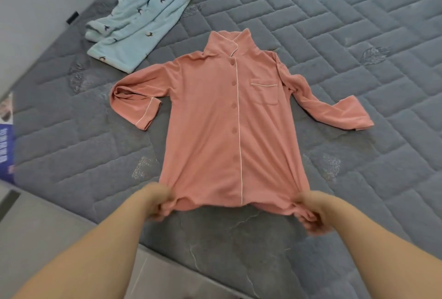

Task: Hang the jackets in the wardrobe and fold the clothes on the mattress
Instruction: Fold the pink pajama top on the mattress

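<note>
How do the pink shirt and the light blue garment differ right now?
The pink shirt lies spread flat, front up and buttoned; the light blue garment lies rumpled. The pink shirt is plain with white piping; the blue one has small dark birds. Left hand and right hand grip the pink hem; the blue is untouched. Both rest on the mattress.

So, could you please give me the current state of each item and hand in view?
Pink shirt: spread flat face up, buttoned, unfolded; left sleeve doubled back.
Left hand: grips the shirt's hem corner.
Right hand: grips the opposite hem corner.
Light blue garment: lying rumpled, unfolded.
Mattress: bare, quilted.
</note>
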